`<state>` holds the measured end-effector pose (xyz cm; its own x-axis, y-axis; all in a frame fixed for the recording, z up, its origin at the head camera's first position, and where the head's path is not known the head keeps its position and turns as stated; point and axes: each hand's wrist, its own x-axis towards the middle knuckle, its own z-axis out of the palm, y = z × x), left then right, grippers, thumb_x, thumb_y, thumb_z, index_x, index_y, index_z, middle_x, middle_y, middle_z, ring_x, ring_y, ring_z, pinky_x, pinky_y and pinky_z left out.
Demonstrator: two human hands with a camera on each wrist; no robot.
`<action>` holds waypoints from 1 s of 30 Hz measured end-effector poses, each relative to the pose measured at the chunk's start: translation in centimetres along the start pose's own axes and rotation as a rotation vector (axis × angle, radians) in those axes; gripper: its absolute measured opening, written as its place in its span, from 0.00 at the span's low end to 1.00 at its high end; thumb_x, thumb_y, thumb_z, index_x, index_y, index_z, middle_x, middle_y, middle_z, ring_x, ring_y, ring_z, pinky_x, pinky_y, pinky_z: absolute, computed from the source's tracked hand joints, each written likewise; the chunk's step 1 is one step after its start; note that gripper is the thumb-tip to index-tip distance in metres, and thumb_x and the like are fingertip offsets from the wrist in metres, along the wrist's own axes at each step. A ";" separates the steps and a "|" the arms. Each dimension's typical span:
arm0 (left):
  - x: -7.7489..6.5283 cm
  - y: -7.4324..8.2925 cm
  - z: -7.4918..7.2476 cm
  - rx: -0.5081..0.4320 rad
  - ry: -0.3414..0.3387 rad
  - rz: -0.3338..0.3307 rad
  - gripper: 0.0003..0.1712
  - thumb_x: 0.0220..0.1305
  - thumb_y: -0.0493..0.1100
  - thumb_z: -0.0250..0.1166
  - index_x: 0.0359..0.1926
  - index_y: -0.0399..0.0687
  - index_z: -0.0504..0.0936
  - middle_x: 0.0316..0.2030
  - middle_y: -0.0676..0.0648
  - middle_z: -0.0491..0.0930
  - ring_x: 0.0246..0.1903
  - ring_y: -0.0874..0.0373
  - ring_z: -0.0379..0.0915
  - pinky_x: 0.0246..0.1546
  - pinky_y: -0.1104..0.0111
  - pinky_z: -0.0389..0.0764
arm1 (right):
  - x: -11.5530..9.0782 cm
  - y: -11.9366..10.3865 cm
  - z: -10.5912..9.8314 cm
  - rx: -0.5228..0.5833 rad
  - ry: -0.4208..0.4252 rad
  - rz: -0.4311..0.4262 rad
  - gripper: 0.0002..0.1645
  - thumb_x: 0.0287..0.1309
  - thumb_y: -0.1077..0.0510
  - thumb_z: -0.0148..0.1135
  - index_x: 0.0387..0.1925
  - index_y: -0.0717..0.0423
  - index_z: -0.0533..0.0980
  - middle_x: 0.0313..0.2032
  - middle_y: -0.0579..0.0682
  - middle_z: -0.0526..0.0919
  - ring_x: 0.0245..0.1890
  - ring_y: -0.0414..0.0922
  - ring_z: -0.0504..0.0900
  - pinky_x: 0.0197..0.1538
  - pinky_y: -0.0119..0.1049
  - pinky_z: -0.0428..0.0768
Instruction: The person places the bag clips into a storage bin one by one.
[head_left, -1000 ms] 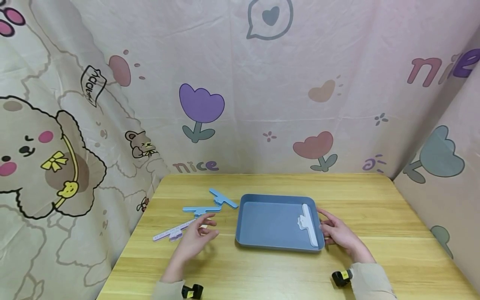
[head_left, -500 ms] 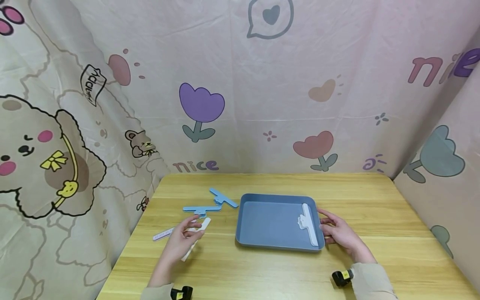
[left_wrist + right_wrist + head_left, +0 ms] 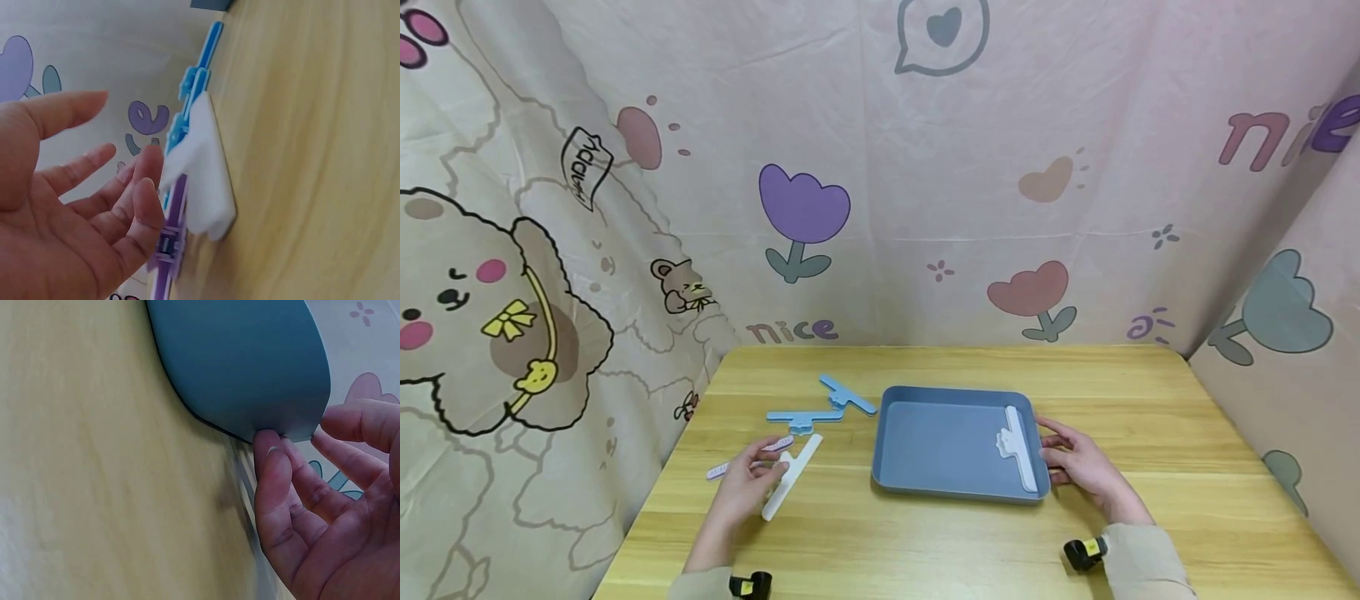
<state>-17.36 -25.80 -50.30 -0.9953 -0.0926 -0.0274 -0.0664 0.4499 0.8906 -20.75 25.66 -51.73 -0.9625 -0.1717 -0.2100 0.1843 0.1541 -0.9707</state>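
Observation:
On the table's left part lies a white bag clip, slanted, with its grip end toward my left hand. In the left wrist view the fingers of that hand are loosely bent next to the clip's grip, and the thumb stands well apart from them; contact is hard to tell. A purple bag clip is partly hidden behind the hand. My right hand rests its fingertips on the outer right wall of a blue-grey tray. Inside the tray, along its right side, lies another white bag clip.
Two blue bag clips, one lying crosswise and one slanted, touch or nearly touch left of the tray. The wooden table meets a printed cloth at the back; cloth also hangs at both sides.
My left hand has moved left and toward me, uncovering the white clip on the table, and its fingers have come down beside the grip. The right hand and tray have stayed put.

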 end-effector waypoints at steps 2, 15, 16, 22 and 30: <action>0.3 -0.3 0.0 0.026 0.020 -0.013 0.27 0.58 0.39 0.63 0.58 0.40 0.68 0.45 0.38 0.73 0.37 0.53 0.71 0.34 0.70 0.74 | 0.0 0.0 0.0 0.001 0.001 0.002 0.37 0.57 0.68 0.53 0.67 0.56 0.54 0.48 0.65 0.65 0.36 0.51 0.76 0.32 0.44 0.79; 0.6 -1.0 -0.2 0.043 0.084 -0.027 0.24 0.57 0.36 0.62 0.55 0.35 0.71 0.41 0.39 0.75 0.38 0.51 0.73 0.33 0.72 0.76 | -0.1 -0.1 0.1 0.019 -0.013 0.011 0.37 0.58 0.68 0.53 0.67 0.55 0.53 0.50 0.66 0.65 0.37 0.52 0.76 0.32 0.45 0.79; 0.5 -1.0 -0.2 0.039 0.073 -0.026 0.24 0.57 0.36 0.62 0.56 0.35 0.71 0.41 0.39 0.75 0.39 0.50 0.73 0.34 0.72 0.76 | -0.1 -0.1 0.1 0.017 -0.014 0.011 0.37 0.58 0.68 0.53 0.68 0.55 0.53 0.50 0.66 0.65 0.37 0.52 0.76 0.32 0.45 0.79; 0.1 -0.4 0.3 0.005 0.029 -0.021 0.25 0.57 0.35 0.62 0.56 0.33 0.69 0.41 0.38 0.74 0.41 0.49 0.73 0.36 0.70 0.76 | -0.1 -0.2 0.0 0.018 -0.017 0.012 0.37 0.59 0.67 0.53 0.68 0.55 0.53 0.50 0.66 0.65 0.37 0.52 0.76 0.32 0.45 0.79; -0.1 -0.2 1.1 -0.024 -0.039 -0.090 0.24 0.57 0.32 0.60 0.57 0.37 0.70 0.35 0.40 0.70 0.22 0.55 0.69 0.17 0.66 0.74 | -0.1 -0.1 0.0 0.011 -0.019 0.007 0.37 0.59 0.67 0.53 0.68 0.55 0.53 0.50 0.66 0.65 0.37 0.52 0.76 0.32 0.45 0.79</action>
<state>-17.33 -24.90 -51.02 -0.9874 -0.0970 -0.1250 -0.1545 0.4201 0.8942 -20.66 25.65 -51.59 -0.9571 -0.1894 -0.2194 0.1937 0.1449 -0.9703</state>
